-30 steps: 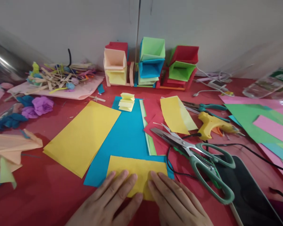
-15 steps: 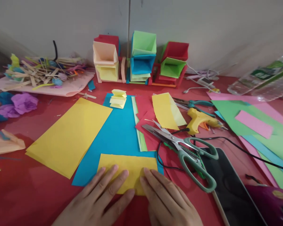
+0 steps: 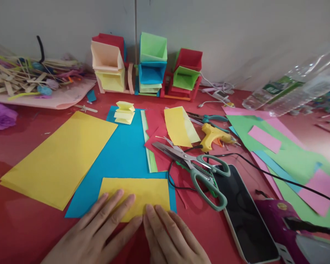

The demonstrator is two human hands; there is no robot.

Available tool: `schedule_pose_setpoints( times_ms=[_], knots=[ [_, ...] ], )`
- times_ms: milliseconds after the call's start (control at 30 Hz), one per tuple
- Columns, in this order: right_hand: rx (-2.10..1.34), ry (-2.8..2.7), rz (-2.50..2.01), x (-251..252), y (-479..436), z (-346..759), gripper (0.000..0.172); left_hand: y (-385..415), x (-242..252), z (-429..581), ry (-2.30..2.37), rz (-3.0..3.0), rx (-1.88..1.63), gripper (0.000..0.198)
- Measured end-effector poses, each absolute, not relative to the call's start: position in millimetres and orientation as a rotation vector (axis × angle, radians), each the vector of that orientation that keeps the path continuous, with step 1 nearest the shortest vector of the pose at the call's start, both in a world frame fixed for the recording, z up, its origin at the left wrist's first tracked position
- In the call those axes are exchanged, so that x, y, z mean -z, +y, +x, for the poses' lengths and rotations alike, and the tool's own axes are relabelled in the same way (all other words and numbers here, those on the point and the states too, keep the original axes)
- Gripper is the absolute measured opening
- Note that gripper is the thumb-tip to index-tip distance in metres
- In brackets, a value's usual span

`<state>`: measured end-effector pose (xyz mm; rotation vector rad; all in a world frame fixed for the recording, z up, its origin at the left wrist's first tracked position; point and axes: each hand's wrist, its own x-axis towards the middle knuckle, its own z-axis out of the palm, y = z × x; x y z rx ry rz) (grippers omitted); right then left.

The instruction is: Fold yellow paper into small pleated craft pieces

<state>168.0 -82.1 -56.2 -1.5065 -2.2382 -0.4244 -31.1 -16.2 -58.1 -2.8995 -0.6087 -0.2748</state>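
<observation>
My left hand and my right hand lie flat, fingers stretched out, on the near edge of a small yellow paper rectangle. That rectangle rests on a blue sheet on the red table. The fingertips of both hands press down on the yellow paper, nearly touching each other at its lower middle. Nothing is gripped in either hand.
A large yellow sheet lies left. Green-handled scissors, a yellow glue gun, a phone and black cord sit right. Paper boxes stand at the wall, a folded yellow piece before them. Coloured sheets and a plastic bottle lie far right.
The view has swung to the right, so everything has shifted left in frame. My right hand has slid left along the yellow paper toward my left hand.
</observation>
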Motion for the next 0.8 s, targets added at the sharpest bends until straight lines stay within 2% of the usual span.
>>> schedule_pose_setpoints(
  times_ms=[600,800],
  knots=[
    [0.334,-2.216,-1.636,50,-103,195,0.035,-30,37,-56,-0.678,-2.883,0.233,0.078],
    [0.462,-2.229,-1.655,45,-95,177,0.032,-44,38,-71,-0.843,-2.837,0.259,0.085]
  ],
)
